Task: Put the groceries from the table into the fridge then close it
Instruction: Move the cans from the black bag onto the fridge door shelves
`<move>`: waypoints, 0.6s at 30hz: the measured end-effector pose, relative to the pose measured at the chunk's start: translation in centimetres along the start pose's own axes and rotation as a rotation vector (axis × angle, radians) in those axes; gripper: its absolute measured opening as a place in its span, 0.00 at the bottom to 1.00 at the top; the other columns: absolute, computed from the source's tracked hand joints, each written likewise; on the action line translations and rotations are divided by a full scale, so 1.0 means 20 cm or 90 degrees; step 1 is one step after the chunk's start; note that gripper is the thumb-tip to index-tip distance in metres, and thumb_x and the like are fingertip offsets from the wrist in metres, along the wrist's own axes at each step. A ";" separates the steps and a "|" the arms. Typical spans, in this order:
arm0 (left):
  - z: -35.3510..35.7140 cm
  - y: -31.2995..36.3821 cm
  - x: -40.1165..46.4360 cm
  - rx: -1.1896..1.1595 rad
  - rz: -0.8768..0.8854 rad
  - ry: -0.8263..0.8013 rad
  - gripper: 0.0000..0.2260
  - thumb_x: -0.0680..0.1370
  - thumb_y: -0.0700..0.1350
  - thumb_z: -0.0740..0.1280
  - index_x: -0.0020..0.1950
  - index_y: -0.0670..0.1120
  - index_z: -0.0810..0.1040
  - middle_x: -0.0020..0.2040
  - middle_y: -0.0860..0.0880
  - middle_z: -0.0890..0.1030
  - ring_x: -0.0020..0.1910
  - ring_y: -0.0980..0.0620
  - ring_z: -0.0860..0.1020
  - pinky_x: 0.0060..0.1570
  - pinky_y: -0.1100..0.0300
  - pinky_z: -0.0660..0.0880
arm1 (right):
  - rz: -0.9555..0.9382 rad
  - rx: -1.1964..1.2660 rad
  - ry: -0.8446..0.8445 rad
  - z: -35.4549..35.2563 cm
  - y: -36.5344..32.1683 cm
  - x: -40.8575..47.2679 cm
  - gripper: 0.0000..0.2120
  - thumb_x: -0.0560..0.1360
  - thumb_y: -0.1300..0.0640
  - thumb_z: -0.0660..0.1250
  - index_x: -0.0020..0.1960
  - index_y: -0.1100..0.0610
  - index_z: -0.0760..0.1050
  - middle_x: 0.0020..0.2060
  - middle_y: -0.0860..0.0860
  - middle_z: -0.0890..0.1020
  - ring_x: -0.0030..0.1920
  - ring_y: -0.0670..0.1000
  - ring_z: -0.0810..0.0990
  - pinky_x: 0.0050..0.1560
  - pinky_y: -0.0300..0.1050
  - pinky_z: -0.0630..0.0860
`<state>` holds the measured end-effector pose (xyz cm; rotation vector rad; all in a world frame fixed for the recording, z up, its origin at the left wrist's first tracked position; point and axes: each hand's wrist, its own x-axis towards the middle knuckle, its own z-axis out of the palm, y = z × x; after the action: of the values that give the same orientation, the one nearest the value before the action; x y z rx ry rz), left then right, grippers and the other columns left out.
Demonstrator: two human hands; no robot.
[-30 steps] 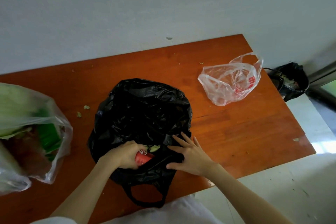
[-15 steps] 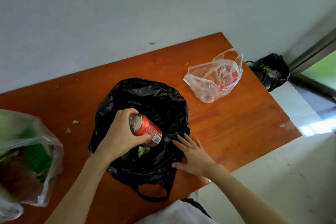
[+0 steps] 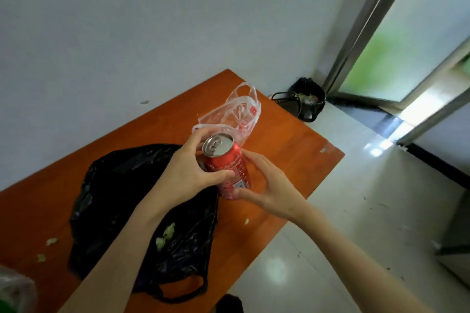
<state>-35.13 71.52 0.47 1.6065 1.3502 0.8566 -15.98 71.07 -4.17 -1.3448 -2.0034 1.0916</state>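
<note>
A red drink can [image 3: 229, 168] with a silver top is held above the orange-brown table [image 3: 287, 150]. My left hand [image 3: 188, 173] grips its upper part from the left. Cupped under its lower end from the right is my right hand [image 3: 264, 185], fingers touching the can. Below and left of the can, a black plastic bag [image 3: 114, 201] lies crumpled on the table with green leaf scraps on it. The fridge is not in view.
An empty clear plastic bag [image 3: 234, 117] lies behind the can. Part of another clear bag [image 3: 12, 292] shows at the bottom left corner. A black bin [image 3: 307, 101] stands on the floor past the table's far end, beside a glass door [image 3: 396, 53].
My left hand pulled the can out of the black bag and lifted it up and right. My right hand left the bag and came up to the can. The view swung right.
</note>
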 end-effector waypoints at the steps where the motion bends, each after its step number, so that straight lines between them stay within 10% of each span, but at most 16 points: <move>1: 0.06 0.06 0.00 -0.008 0.024 -0.021 0.34 0.64 0.44 0.78 0.61 0.65 0.66 0.60 0.62 0.72 0.60 0.60 0.73 0.58 0.60 0.75 | 0.002 0.008 0.024 -0.05 -0.01 -0.06 0.39 0.67 0.36 0.67 0.72 0.48 0.59 0.68 0.46 0.69 0.66 0.42 0.68 0.66 0.42 0.69; 10: 0.84 0.63 -0.19 -0.027 0.196 -0.180 0.43 0.65 0.40 0.78 0.71 0.62 0.58 0.61 0.65 0.71 0.59 0.67 0.72 0.54 0.74 0.71 | 0.067 0.113 0.242 -0.55 0.08 -0.89 0.34 0.66 0.57 0.76 0.66 0.48 0.63 0.53 0.35 0.73 0.51 0.31 0.75 0.49 0.24 0.70; 18: 1.65 1.04 -0.47 -0.004 0.322 -0.332 0.37 0.70 0.44 0.74 0.71 0.59 0.56 0.69 0.56 0.65 0.66 0.57 0.68 0.64 0.62 0.68 | 0.148 0.063 0.449 -0.96 0.23 -1.77 0.33 0.61 0.46 0.75 0.63 0.48 0.66 0.52 0.41 0.76 0.52 0.40 0.77 0.47 0.29 0.73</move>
<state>1.06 55.24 6.31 2.0260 0.5851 0.6488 14.93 46.03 3.95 -1.6435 -1.2892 0.6547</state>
